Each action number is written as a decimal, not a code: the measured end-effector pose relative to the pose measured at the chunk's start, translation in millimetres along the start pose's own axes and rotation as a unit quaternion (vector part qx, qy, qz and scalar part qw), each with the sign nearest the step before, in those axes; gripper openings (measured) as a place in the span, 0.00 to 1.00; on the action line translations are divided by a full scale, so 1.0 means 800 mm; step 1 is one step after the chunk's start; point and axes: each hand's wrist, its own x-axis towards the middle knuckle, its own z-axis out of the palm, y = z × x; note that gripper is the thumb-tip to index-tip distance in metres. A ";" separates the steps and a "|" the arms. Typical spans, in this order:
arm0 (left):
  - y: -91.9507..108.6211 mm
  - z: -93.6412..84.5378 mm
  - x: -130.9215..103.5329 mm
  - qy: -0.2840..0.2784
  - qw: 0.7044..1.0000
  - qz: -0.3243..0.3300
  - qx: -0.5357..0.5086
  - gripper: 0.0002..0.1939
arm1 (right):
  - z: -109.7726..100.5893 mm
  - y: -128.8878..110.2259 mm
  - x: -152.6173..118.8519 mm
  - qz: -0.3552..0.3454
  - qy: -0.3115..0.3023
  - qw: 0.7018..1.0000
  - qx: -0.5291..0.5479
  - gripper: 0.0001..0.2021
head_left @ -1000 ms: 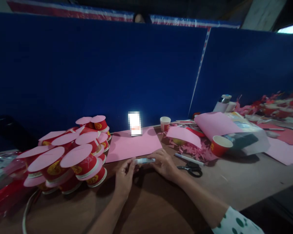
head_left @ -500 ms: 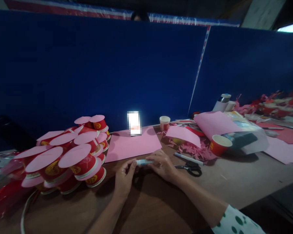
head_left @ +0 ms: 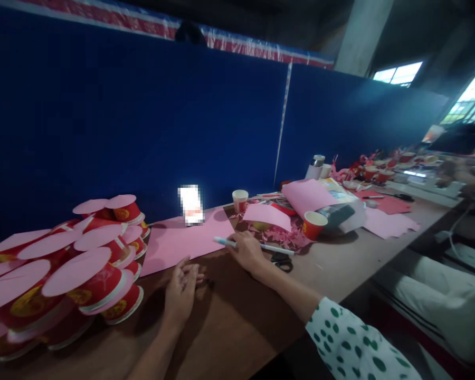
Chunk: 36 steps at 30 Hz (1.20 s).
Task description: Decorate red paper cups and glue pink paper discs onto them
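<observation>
My right hand (head_left: 246,252) is closed around a slim white and pale-blue tube (head_left: 224,241), one end of which sticks out to the left, over the edge of the large pink paper sheet (head_left: 198,235). Beyond its knuckles lie a white pen-like stick (head_left: 277,249) and black-handled scissors (head_left: 282,262). My left hand (head_left: 182,287) rests near the sheet's front edge, fingers loosely bent and apart, holding nothing. To its left are several red paper cups (head_left: 122,307), stacked and topped with pink paper discs (head_left: 79,270).
A bright, blurred-out phone-like rectangle (head_left: 191,205) stands on the sheet's back edge. Paper cups (head_left: 315,226), pink shreds (head_left: 288,238) and a grey bag (head_left: 350,219) crowd the right. A blue partition (head_left: 142,121) runs behind. Another person's hand (head_left: 465,174) shows far right.
My left hand has let go of the tube. My right hand has carried it away toward the stick and scissors. The view has turned to the right.
</observation>
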 end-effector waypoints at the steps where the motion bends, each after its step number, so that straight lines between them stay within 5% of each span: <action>1: 0.000 0.000 0.000 -0.004 1.000 0.003 0.004 0.27 | -0.005 0.008 0.005 0.018 0.001 1.000 -0.020 0.06; 8: -0.001 0.001 -0.003 -0.029 0.999 0.014 0.028 0.25 | -0.007 0.048 0.015 0.086 -0.004 0.990 -0.114 0.09; 20: -0.003 0.000 -0.004 -0.040 0.998 0.023 0.050 0.23 | -0.039 0.067 -0.014 0.012 0.012 0.992 -0.125 0.11; 28: 0.001 0.001 -0.007 -0.043 0.997 0.019 0.058 0.21 | -0.053 0.116 -0.017 0.067 0.004 0.977 -0.204 0.14; 32: 0.004 0.001 -0.007 -0.036 0.999 0.008 0.024 0.21 | -0.056 0.094 -0.027 0.044 0.050 0.980 -0.187 0.21; 36: 0.012 -0.001 -0.005 -0.035 0.990 -0.035 -0.129 0.23 | -0.058 0.032 -0.066 -0.113 0.044 0.985 -0.124 0.20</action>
